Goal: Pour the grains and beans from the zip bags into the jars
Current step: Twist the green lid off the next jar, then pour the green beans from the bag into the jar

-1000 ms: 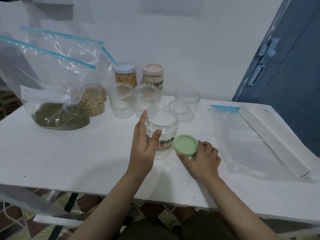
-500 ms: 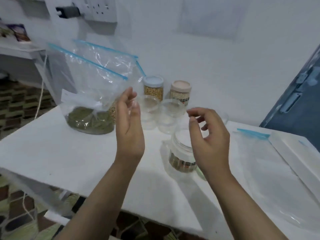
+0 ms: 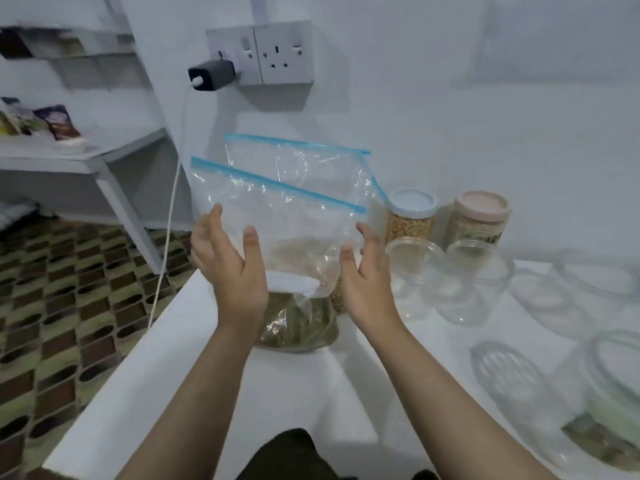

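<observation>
Head-worn view, forward-down, close over table [image 3: 214, 375]

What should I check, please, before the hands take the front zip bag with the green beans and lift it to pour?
1. Both hands at the bag: ok. The left hand and right hand flank the front zip bag, fingers open.
2. Firm grip on it: cannot tell; the fingers seem only to reach it.
3. Blue zip seal open: cannot tell.
4. Bag upright on the table: ok, green beans sit at the bottom.
5. An open jar ready: ok, lidless empty jars stand to the right.
6. Sharp view of the nearest jar: not ok, blurred.
</observation>
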Available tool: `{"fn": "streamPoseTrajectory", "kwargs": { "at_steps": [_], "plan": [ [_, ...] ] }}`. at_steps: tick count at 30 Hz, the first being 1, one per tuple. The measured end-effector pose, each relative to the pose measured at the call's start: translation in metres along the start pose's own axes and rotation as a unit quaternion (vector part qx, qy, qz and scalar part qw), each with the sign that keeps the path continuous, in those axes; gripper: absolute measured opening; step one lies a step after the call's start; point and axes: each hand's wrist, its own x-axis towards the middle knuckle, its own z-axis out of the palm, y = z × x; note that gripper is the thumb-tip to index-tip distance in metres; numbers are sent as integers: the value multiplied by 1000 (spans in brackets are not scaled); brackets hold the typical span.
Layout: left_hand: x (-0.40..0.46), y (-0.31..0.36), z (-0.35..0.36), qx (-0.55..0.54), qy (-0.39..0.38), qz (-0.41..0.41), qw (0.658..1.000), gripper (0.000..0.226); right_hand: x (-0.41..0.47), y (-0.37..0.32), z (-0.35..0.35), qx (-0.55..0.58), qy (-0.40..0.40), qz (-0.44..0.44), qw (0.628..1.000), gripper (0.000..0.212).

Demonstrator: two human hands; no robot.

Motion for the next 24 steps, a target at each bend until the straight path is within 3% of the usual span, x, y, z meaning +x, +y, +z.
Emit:
{"fn": "streamPoseTrajectory", "kwargs": {
  "at_steps": [3, 6, 11, 24],
  "plan": [
    [22, -27, -6, 66, -26, -52, 996, 64, 5, 15, 28, -10, -21, 38, 999, 54],
    [29, -45, -13, 17, -66, -29, 997, 68, 2, 15, 43, 31, -3, 39, 999, 57],
    [29, -41, -19, -62, -77, -46, 994, 65, 1, 2, 47, 75, 67, -5, 995, 60],
    [-14, 16, -35, -162, -134, -62, 976, 63, -35, -27, -9, 39, 134, -127, 982, 60]
  ]
}}
